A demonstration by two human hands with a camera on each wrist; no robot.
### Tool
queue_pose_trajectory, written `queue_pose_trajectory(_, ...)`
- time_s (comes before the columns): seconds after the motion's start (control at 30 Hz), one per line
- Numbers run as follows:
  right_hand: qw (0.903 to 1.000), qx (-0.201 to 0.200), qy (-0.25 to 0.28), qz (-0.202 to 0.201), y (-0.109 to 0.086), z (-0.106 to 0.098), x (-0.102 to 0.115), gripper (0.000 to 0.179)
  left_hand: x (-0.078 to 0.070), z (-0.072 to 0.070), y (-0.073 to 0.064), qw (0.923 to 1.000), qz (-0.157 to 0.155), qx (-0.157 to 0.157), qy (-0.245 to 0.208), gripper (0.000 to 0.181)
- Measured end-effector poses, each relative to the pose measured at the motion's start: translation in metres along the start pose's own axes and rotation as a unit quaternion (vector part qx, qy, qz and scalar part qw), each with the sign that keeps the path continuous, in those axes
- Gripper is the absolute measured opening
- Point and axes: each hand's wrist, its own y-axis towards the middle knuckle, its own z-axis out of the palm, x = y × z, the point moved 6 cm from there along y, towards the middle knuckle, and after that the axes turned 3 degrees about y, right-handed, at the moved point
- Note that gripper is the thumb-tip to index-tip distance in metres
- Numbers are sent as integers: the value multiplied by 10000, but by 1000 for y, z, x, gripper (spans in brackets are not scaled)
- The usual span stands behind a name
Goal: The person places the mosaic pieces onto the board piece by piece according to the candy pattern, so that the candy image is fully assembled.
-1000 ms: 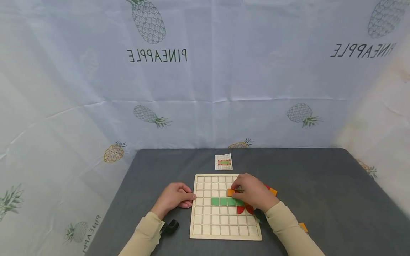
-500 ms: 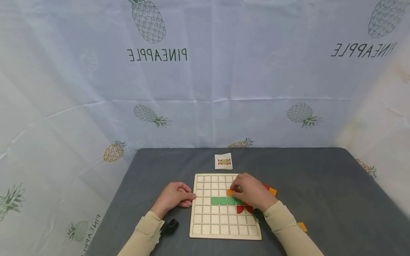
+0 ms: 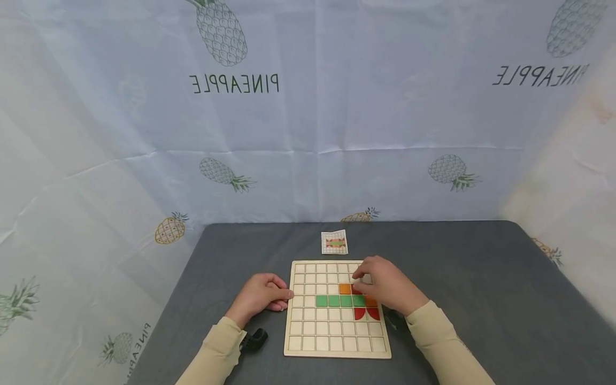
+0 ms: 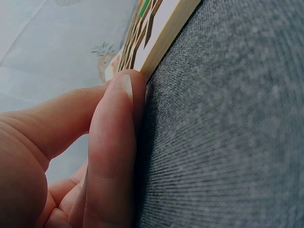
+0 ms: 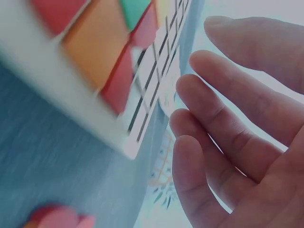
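Observation:
A light wooden grid board (image 3: 322, 339) lies on the dark table in the head view. Several green square tiles (image 3: 334, 301) form a row across its cells, with an orange tile (image 3: 345, 289) one row above. Rounded red pieces (image 3: 359, 314) sit at the right side. My left hand (image 3: 261, 295) pinches the board's left edge between thumb and finger, seen close in the left wrist view. Over the upper right cells, beside a red piece, hovers my right hand (image 3: 391, 283). Its fingers (image 5: 204, 95) are loosely bent, apart from the thumb, with nothing between them. It partly hides the right-hand cells.
Behind the board lies a small pattern card (image 3: 334, 242) with a printed grid. Loose red and orange pieces (image 5: 59, 218) rest on the table to the board's right, blurred in the right wrist view. A black device (image 3: 255, 340) is at my left wrist.
My right hand has drawn away from the orange tile, moving right and slightly up, so the tile and the red piece beside it show more. The left hand has stayed at the board's edge.

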Motion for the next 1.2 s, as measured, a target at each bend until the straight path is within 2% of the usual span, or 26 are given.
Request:
queue_pose_trajectory(0.2, 9999, 74, -152, -20, -28, -14, -25, 10, -2, 1, 0, 10000, -22, -7, 30, 36)
queue_pose_trajectory(0.43, 9987, 331, -184, 335, -73, -44, -59, 11, -3, 1, 1, 10000, -9, 17, 56, 36)
queue_pose_trajectory(0.53, 9978, 491, -237, 370, -93, -54, -76, 12, -3, 0, 0, 10000, -23, 0, 84, 35)
queue_pose_trajectory(0.7, 9964, 737, -289, 319, -127, -61, -109, 18, -2, 0, 0, 9999, -73, -24, 127, 36)
queue_pose_trajectory(0.8, 9961, 814, -248, 242, -142, -63, -121, 20, -2, -1, -1, 9999, -95, -55, 125, 37)
queue_pose_trajectory(1.0, 9963, 808, -186, 227, -158, -63, -128, 21, -2, -1, -1, 9999, -92, -40, 101, 37)
queue_pose_trajectory(1.2, 9961, 820, -190, 274, -158, -60, -130, 21, -1, -1, -1, 9999, -75, -6, 70, 38)
